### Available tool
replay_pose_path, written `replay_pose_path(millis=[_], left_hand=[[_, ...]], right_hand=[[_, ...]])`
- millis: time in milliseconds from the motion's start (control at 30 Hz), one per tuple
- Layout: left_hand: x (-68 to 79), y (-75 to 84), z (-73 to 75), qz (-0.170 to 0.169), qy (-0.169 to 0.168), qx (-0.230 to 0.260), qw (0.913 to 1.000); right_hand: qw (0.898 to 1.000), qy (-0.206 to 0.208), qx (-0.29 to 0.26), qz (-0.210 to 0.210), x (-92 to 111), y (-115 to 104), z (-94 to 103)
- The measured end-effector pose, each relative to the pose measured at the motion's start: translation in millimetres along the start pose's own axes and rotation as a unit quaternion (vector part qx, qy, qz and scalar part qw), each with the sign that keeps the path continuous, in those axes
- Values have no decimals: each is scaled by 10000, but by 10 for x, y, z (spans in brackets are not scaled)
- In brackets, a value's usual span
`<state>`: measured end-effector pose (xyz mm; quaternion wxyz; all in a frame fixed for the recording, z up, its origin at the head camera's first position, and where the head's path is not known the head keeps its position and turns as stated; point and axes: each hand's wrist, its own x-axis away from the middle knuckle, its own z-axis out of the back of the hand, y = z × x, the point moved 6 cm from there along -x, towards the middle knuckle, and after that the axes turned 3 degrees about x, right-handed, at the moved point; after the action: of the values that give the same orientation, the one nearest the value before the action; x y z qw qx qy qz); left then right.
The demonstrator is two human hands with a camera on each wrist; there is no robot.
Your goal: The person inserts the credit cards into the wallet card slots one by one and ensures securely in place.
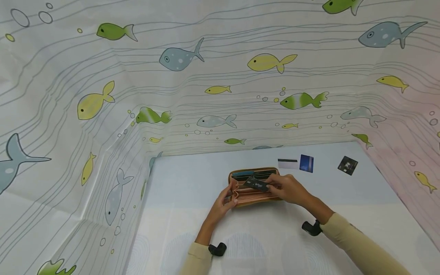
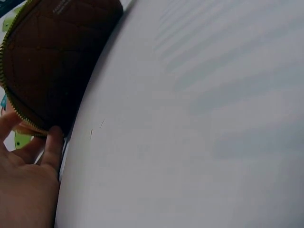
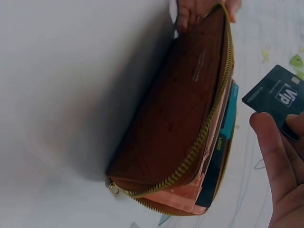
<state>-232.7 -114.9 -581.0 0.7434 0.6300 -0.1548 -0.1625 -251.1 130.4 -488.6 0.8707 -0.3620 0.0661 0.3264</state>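
A brown quilted zip wallet [image 1: 256, 198] stands open at the top on the table, its pink lining and compartments showing. My left hand [image 1: 219, 207] holds the wallet's left end, thumb toward the front corner; the left wrist view shows fingers at its zipped edge. Between thumb and fingers, my right hand [image 1: 290, 190] pinches a black card [image 1: 253, 183] marked "Vip", tilted above the wallet's opening. The right wrist view shows this Vip card [image 3: 275, 92] apart from the wallet. Several other cards sit in the wallet's slots, among them a teal-topped card [image 3: 230, 111].
Behind and right of the wallet lie a white card [image 1: 287, 164] with a dark stripe, a blue card [image 1: 306, 163] and another black Vip card [image 1: 348, 165]. A fish-patterned sheet [image 1: 220, 105] rises behind the pale table [image 1: 192, 172] and along its sides.
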Motion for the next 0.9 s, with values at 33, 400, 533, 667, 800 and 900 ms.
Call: replay_pose_path(millis=[33, 400, 533, 667, 800, 900], left_hand=[[0, -6, -1, 17, -14, 13, 10000], [1, -15, -1, -47, 56, 78, 9999], [2, -4, -1, -84, 41, 39, 9999], [-1, 4, -5, -46, -39, -17, 10000], [3, 3, -8, -59, -80, -50, 9999], [8, -3, -8, -118, -85, -17, 9999]], right_hand=[[10000, 10, -39, 39, -9, -3, -16], [9995, -267, -150, -113, -67, 8, -183], [9990, -405, -80, -194, -75, 3, -229], [9991, -389, 49, -147, -87, -9, -263], [9993, -273, 256, -49, -100, -11, -304], [9989, -277, 369, -36, -104, 2, -333]])
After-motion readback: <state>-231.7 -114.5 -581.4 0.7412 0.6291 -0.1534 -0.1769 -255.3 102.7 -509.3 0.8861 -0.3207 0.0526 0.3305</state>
